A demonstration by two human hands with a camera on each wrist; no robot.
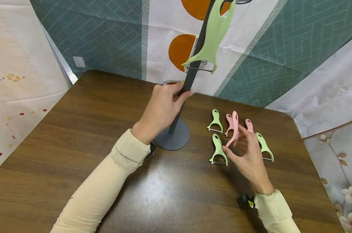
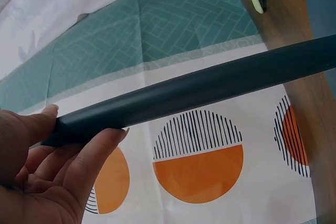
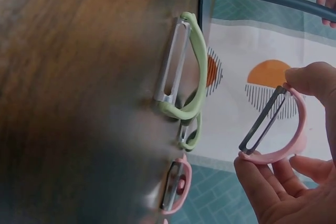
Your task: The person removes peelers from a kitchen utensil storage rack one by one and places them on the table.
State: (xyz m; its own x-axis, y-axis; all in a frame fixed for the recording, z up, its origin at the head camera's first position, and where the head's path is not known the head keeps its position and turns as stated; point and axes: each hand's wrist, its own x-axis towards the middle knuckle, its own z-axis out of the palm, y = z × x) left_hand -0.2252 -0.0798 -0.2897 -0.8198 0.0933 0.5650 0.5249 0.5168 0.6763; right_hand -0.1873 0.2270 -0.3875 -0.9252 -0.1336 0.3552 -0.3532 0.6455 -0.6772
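My left hand (image 1: 161, 108) grips the dark pole (image 2: 184, 95) of a stand, thumb on one side and fingers on the other. The stand's round base (image 1: 177, 137) is on the table. Near the top of the pole hangs a green peeler (image 1: 218, 32), blade end down. My right hand (image 1: 248, 158) holds a pink peeler (image 1: 235, 126) raised above the table, handle up. In the right wrist view, thumb and fingers pinch the two ends of its curved head (image 3: 299, 135), with the metal blade (image 3: 262, 121) between them.
Around my right hand lie a green peeler (image 1: 215, 121) at the back, a nearer green peeler (image 1: 217, 150), another green peeler (image 1: 264, 147) to the right, and two pink ones, one (image 1: 229, 121) behind the held peeler. A patterned cloth (image 1: 111, 38) hangs behind the brown table (image 1: 164, 194).
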